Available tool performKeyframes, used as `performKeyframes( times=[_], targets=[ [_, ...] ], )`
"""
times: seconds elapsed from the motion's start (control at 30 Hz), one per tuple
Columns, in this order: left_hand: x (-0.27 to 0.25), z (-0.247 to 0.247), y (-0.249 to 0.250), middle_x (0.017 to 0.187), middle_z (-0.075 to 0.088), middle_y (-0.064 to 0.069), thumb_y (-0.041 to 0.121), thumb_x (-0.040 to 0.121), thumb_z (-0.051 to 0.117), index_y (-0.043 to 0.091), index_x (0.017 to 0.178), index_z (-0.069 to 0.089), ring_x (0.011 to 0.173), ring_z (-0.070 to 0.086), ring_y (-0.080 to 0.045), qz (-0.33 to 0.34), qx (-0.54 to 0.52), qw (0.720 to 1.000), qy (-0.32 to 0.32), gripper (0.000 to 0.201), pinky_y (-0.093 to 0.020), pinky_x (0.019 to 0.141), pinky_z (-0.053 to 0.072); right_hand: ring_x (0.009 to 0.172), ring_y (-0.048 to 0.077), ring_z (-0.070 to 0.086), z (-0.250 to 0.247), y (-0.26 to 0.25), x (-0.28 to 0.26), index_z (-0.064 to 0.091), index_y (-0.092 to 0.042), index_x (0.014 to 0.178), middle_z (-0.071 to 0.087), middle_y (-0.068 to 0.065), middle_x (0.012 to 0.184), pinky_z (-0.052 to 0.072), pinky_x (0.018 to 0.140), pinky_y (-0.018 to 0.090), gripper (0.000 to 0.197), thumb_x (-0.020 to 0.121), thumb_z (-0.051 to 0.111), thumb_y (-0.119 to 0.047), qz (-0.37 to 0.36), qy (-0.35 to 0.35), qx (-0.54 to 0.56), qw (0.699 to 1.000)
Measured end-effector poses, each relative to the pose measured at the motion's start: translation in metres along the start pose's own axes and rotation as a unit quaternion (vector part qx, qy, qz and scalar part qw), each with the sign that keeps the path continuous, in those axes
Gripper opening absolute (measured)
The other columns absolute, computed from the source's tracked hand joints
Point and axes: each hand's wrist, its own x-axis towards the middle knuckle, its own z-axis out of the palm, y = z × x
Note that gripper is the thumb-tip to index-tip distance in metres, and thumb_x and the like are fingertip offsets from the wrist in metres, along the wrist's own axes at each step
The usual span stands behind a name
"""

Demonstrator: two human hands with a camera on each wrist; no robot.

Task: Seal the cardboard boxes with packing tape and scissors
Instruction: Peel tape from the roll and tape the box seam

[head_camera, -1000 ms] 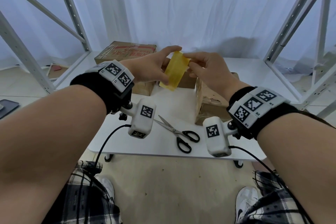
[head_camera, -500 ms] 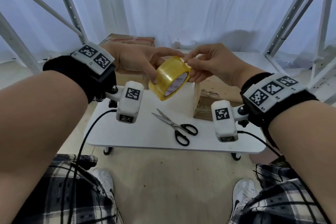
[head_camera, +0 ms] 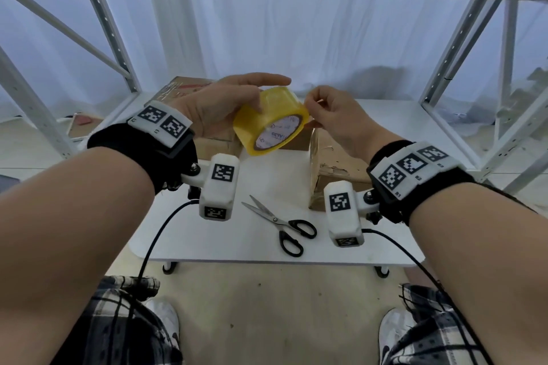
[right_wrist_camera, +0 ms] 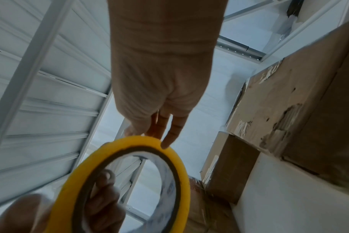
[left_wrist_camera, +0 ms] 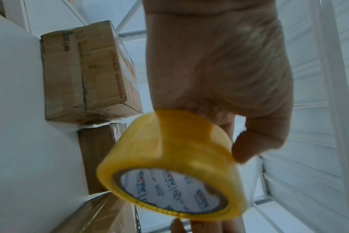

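A roll of yellow packing tape (head_camera: 271, 121) is held up in mid-air above a white desk (head_camera: 225, 234), between both hands. The left hand (head_camera: 221, 107) is curled around the roll, thumb on its outer face and fingers (right_wrist_camera: 102, 193) reaching through the core, so that it is kept steady and tilted toward the right hand (head_camera: 332, 118). The right hand's fingertips (right_wrist_camera: 166, 144) are set against the roll's rim, pinched narrowly at the tape surface (probably feeling for the loose end; no free end can be made out). Black-handled scissors (head_camera: 281, 224) lie shut on the desk below, within easy reach for cutting. Brown cardboard boxes (head_camera: 332, 169) are ranged along the back of the desk, some with glossy tape showing on their edges. Sealing has apparently not begun on the nearest box.
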Motion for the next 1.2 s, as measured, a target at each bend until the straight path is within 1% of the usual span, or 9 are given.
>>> performKeyframes(
  times=[0.07, 0.2, 0.3, 0.43, 0.7, 0.83, 0.9, 1.07, 1.2],
  targets=[
    [0.003, 0.002, 0.001, 0.113, 0.064, -0.011, 0.010, 0.067, 0.044, 0.014, 0.117, 0.064, 0.095, 0.065, -0.028, 0.018, -0.022, 0.998, 0.061, 0.054, -0.038, 0.076, 0.058, 0.079, 0.013, 0.057, 0.004, -0.004, 0.000, 0.059, -0.020, 0.092, 0.058, 0.004, 0.087, 0.054, 0.074, 0.025, 0.014, 0.098, 0.052, -0.010, -0.017, 0.028, 0.031, 0.999],
    [0.005, 0.006, 0.005, 0.095, 0.068, -0.020, 0.022, 0.093, 0.031, 0.002, 0.099, 0.068, 0.085, 0.065, -0.031, 0.047, -0.141, 0.976, 0.157, 0.042, -0.039, 0.070, 0.058, 0.090, 0.015, 0.063, 0.010, -0.007, -0.001, 0.064, -0.018, 0.113, 0.067, 0.011, 0.102, 0.054, 0.075, 0.023, 0.022, 0.094, 0.059, -0.008, -0.052, 0.040, 0.068, 0.996],
    [0.012, 0.007, 0.005, 0.068, 0.067, -0.007, 0.047, 0.100, 0.031, 0.010, 0.069, 0.065, 0.063, 0.064, -0.021, 0.055, -0.101, 0.953, 0.279, 0.059, -0.031, 0.064, 0.057, 0.081, 0.010, 0.065, 0.016, -0.010, -0.002, 0.067, -0.015, 0.106, 0.069, 0.004, 0.090, 0.057, 0.075, 0.025, 0.024, 0.088, 0.064, 0.000, -0.068, 0.069, 0.078, 0.992],
    [0.019, 0.006, 0.002, 0.048, 0.052, 0.004, 0.047, 0.101, 0.030, 0.012, 0.055, 0.052, 0.047, 0.053, -0.009, 0.067, -0.016, 0.916, 0.396, 0.062, -0.016, 0.052, 0.047, 0.079, 0.012, 0.066, 0.019, -0.012, -0.006, 0.070, -0.013, 0.098, 0.069, 0.005, 0.086, 0.058, 0.075, 0.027, 0.022, 0.084, 0.067, 0.004, -0.072, 0.078, 0.100, 0.989],
    [0.024, 0.001, -0.013, 0.049, 0.057, 0.004, 0.045, 0.100, 0.038, 0.016, 0.044, 0.051, 0.061, 0.058, -0.016, 0.065, -0.025, 0.922, 0.380, 0.064, -0.026, 0.065, 0.047, 0.065, 0.013, 0.060, 0.014, -0.011, -0.006, 0.065, -0.012, 0.077, 0.063, 0.004, 0.075, 0.054, 0.064, 0.022, 0.014, 0.087, 0.066, -0.002, -0.022, 0.029, 0.113, 0.993],
    [0.028, -0.004, -0.019, 0.093, 0.068, -0.026, 0.045, 0.098, 0.041, 0.020, 0.036, 0.051, 0.083, 0.063, -0.027, 0.067, -0.046, 0.934, 0.349, 0.068, -0.039, 0.082, 0.053, 0.057, 0.012, 0.057, 0.010, -0.012, -0.004, 0.061, -0.015, 0.078, 0.059, 0.000, 0.071, 0.051, 0.064, 0.025, 0.016, 0.091, 0.062, -0.005, -0.037, -0.005, 0.019, 0.999],
    [0.028, -0.003, -0.021, 0.104, 0.066, -0.028, 0.045, 0.099, 0.041, 0.019, 0.035, 0.051, 0.085, 0.063, -0.028, 0.068, -0.042, 0.934, 0.349, 0.069, -0.038, 0.083, 0.053, 0.057, 0.009, 0.054, 0.012, -0.014, -0.004, 0.057, -0.018, 0.078, 0.055, -0.002, 0.071, 0.048, 0.064, 0.021, 0.020, 0.095, 0.057, -0.007, -0.036, -0.017, -0.034, 0.999],
    [0.033, -0.002, -0.024, 0.099, 0.069, -0.026, 0.050, 0.098, 0.038, 0.020, 0.034, 0.051, 0.098, 0.066, -0.033, 0.068, 0.004, 0.927, 0.369, 0.071, -0.041, 0.089, 0.052, 0.070, 0.014, 0.049, 0.017, -0.012, 0.000, 0.046, -0.024, 0.077, 0.049, -0.005, 0.074, 0.040, 0.066, 0.022, 0.026, 0.101, 0.044, -0.013, -0.029, -0.022, -0.151, 0.988],
    [0.036, 0.002, -0.025, 0.083, 0.069, -0.024, 0.044, 0.100, 0.039, 0.017, 0.041, 0.050, 0.086, 0.067, -0.031, 0.093, 0.059, 0.902, 0.417, 0.066, -0.039, 0.088, 0.051, 0.072, 0.019, 0.054, 0.018, -0.008, -0.001, 0.048, -0.011, 0.091, 0.051, 0.000, 0.077, 0.041, 0.058, 0.009, 0.014, 0.102, 0.041, -0.015, -0.010, -0.029, -0.168, 0.985]
  ],
)
